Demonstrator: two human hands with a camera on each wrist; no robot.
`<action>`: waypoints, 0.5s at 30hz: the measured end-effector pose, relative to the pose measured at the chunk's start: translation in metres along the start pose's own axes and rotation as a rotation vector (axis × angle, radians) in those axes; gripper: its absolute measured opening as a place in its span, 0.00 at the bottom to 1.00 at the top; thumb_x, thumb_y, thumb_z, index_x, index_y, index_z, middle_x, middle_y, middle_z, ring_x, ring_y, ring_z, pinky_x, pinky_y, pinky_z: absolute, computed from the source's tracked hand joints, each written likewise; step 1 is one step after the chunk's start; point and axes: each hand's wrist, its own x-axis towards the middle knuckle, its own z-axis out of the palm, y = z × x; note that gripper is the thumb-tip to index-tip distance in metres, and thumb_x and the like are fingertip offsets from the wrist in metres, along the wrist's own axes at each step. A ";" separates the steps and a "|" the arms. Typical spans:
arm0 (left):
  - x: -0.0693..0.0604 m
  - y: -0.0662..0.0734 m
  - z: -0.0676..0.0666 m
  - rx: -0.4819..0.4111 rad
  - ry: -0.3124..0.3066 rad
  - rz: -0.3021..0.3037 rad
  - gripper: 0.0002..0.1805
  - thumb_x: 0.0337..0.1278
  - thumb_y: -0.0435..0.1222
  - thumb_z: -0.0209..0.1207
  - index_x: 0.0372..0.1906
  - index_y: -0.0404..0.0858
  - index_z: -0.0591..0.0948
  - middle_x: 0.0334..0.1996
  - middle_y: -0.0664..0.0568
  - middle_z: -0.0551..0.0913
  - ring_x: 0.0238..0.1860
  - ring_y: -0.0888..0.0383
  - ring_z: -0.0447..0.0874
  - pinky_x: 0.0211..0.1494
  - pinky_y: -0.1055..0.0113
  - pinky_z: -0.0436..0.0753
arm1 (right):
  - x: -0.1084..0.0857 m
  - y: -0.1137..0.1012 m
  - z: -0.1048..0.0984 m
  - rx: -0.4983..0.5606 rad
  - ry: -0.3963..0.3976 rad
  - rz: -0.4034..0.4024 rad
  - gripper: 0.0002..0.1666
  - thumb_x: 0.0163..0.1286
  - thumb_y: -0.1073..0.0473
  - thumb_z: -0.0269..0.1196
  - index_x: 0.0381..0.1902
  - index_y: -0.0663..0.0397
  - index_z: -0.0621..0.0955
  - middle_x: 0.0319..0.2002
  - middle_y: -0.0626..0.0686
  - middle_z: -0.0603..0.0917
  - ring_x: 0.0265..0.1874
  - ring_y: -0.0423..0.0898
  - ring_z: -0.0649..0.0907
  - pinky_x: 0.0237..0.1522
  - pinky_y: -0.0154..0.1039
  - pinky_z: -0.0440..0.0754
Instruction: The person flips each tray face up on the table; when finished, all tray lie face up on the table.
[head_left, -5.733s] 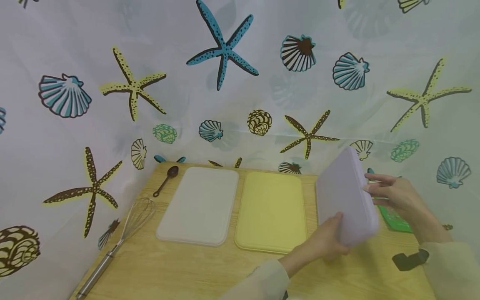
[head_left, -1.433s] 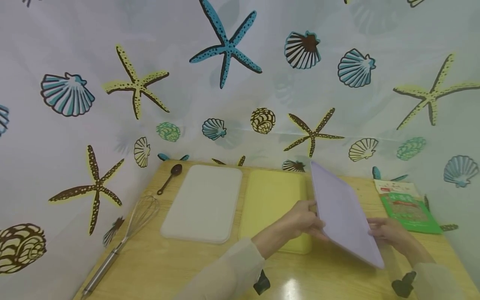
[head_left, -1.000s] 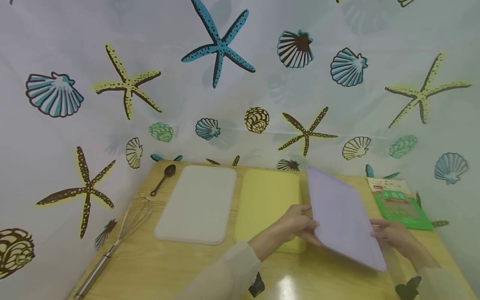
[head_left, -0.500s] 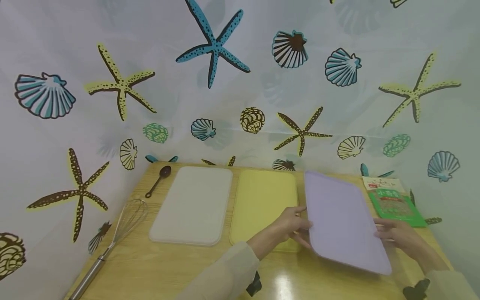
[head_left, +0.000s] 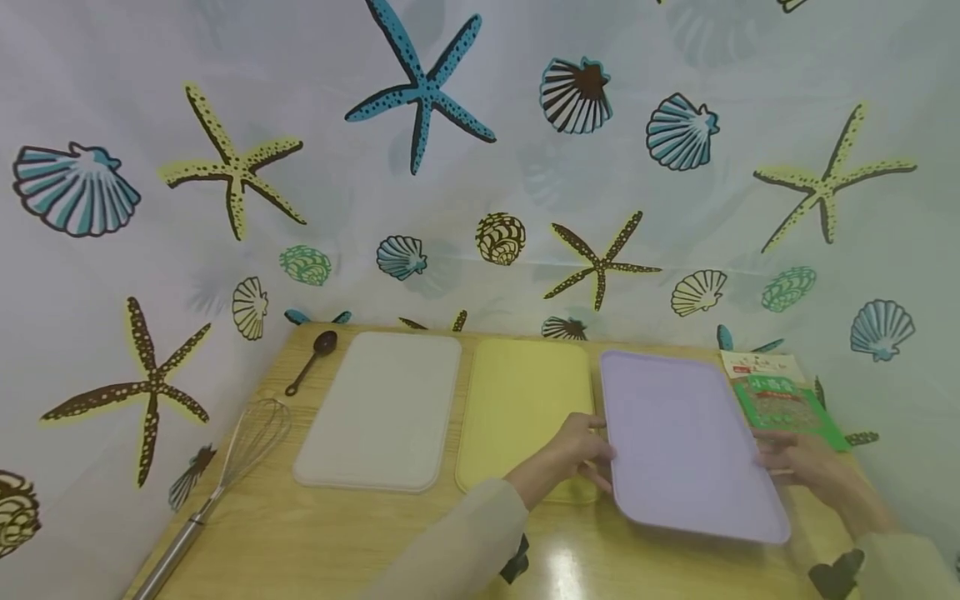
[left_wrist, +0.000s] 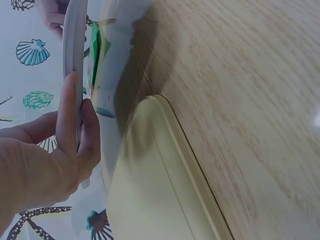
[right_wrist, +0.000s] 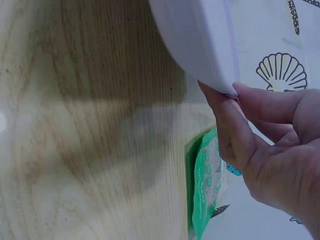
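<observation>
A lavender rectangular tray (head_left: 686,442) with a low raised rim is held between both hands over the right part of the table. My left hand (head_left: 573,450) pinches its left edge, thumb on top and fingers beneath, which the left wrist view shows on the tray's edge (left_wrist: 75,45). At the opposite edge, my right hand (head_left: 808,471) pinches the rim; the right wrist view has thumb and fingers meeting at it. Shadow on the wood in both wrist views shows the tray off the table. Left of it lies a yellow tray (head_left: 525,408), near my left hand.
A white tray (head_left: 386,408) lies left of the yellow one. Farther left are a dark spoon (head_left: 313,362) and a metal whisk (head_left: 243,467). A green and white food packet (head_left: 783,404) lies at the right, beyond my right hand. A shell-patterned curtain (head_left: 480,183) backs the table.
The lavender tray, earlier tilted steeply on its side, has been turned and lowered toward level, its face now upward. Both hands keep hold of its edges. The view shifted slightly.
</observation>
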 end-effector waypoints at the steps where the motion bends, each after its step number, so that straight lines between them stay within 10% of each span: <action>1: 0.002 0.000 0.002 0.011 0.012 0.001 0.31 0.50 0.15 0.57 0.64 0.21 0.66 0.33 0.35 0.83 0.37 0.39 0.86 0.25 0.57 0.86 | 0.000 -0.001 -0.002 -0.007 0.004 -0.004 0.37 0.65 0.69 0.58 0.66 0.82 0.57 0.46 0.66 0.80 0.39 0.44 0.83 0.44 0.46 0.85; 15: 0.022 0.008 0.016 0.137 0.122 -0.005 0.21 0.47 0.12 0.52 0.51 0.17 0.76 0.37 0.35 0.81 0.39 0.39 0.85 0.32 0.52 0.87 | 0.011 -0.014 -0.013 -0.110 0.063 -0.030 0.35 0.64 0.71 0.58 0.66 0.80 0.60 0.47 0.71 0.78 0.39 0.49 0.83 0.42 0.47 0.86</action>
